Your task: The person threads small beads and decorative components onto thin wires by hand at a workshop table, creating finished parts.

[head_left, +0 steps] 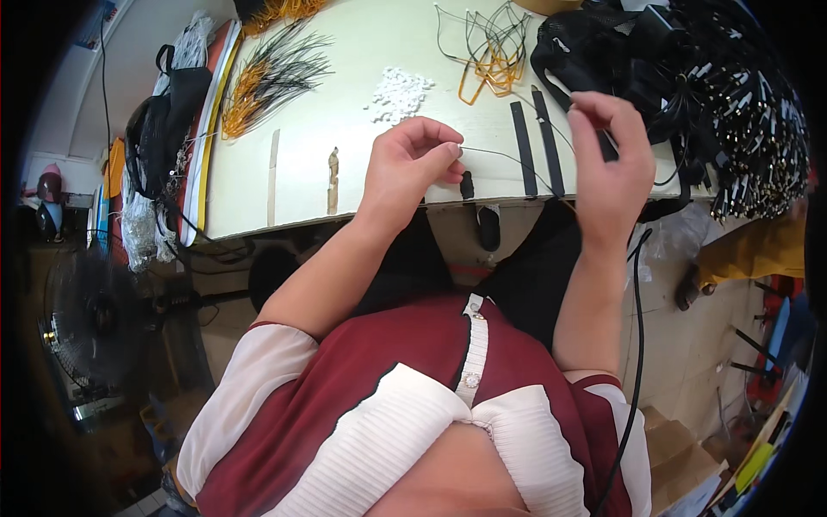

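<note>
A thin dark cord (504, 155) runs from the fingertips of my left hand (413, 159), which is pinched shut on its end above the table's near edge. The cord curves right and down toward my right hand (612, 159). That hand is raised, thumb and forefinger close together; whatever sits between them is too small to make out. Beyond my left hand lies a heap of small white pieces (399, 95). Several orange loops with dark cords (491, 73) rest at the far right of it, and a bundle of orange-and-black cords (267, 77) lies to the left.
Two black strips (536, 146) are on the white table (345, 112) between my hands. A black mesh bag (586, 52) and a thick mass of black cords with shiny tips (741, 121) crowd the right. At left stand folders (211, 129) and a fan (90, 327).
</note>
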`<state>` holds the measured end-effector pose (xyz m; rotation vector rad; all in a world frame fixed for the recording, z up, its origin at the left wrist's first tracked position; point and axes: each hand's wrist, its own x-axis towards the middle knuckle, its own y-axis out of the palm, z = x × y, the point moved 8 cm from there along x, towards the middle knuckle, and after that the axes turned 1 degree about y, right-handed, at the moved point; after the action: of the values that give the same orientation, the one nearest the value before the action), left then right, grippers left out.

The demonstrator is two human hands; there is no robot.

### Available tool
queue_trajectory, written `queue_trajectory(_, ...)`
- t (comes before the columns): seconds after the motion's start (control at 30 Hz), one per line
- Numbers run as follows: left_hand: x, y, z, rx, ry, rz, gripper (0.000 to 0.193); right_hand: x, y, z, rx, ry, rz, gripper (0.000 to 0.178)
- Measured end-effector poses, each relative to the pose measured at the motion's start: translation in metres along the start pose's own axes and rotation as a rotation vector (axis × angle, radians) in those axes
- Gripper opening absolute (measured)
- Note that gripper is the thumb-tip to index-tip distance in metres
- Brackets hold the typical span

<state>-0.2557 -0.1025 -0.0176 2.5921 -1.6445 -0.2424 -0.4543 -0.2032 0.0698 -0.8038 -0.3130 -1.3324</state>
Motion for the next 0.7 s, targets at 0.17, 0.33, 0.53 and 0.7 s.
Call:
queue_trajectory(0.17, -0.002, 0.002, 0.001, 0.074, 0.028, 0.01, 0.01, 0.005, 0.033, -0.043, 0.075, 0.164, 0.232, 0.021)
queue_trajectory(0.33, -0.001, 0.002, 0.002, 0.042, 0.052, 0.017, 0.01, -0.013, 0.061, -0.052, 0.263, 0.363, 0.322, 0.015)
queue_trajectory(0.53, 0.001, -0.001, 0.002, -0.008, 0.039, 0.017, 0.011, -0.024, 0.072, -0.042, 0.292, 0.309, 0.393, 0.012)
queue_trajectory(0.7, 0.003, -0.002, 0.003, -0.049, 0.002, 0.012, 0.012, -0.032, 0.076, -0.039, 0.349, 0.433, 0.474, 0.01)
